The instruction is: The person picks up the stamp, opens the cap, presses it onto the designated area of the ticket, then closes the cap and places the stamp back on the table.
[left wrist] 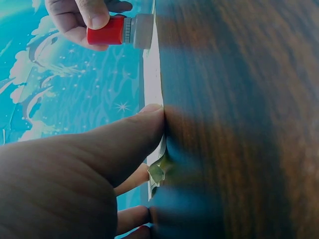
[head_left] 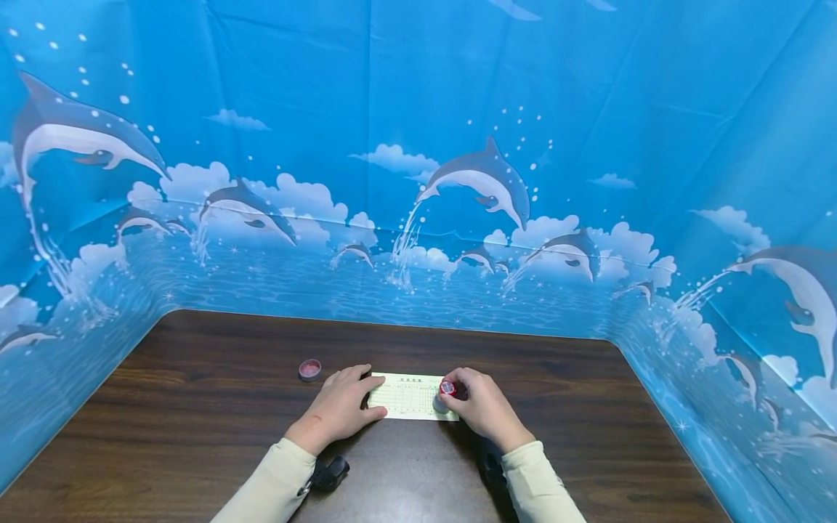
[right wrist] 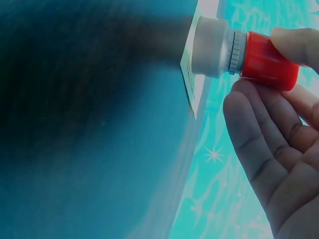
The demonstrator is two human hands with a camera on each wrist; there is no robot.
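Observation:
A pale green printed form [head_left: 408,398] with a ruled grid lies flat on the dark wooden table. My right hand [head_left: 485,408] pinches the red handle of a round stamp [right wrist: 271,60] between thumb and fingers. The stamp's grey base stands upright against the form's right end, seen edge-on in the right wrist view. At the form's left end rests my left hand [head_left: 338,407], fingers spread, its thumb [left wrist: 132,137] pressing the near edge. That end looks slightly crumpled in the left wrist view. The stamp's underside is hidden.
A small round reddish cap or dish [head_left: 309,370] sits on the table [head_left: 216,407] left of the form. A blue dolphin-printed curtain [head_left: 418,283] borders the table at the back and both sides. Black wrist devices [head_left: 330,473] sit by the sleeves.

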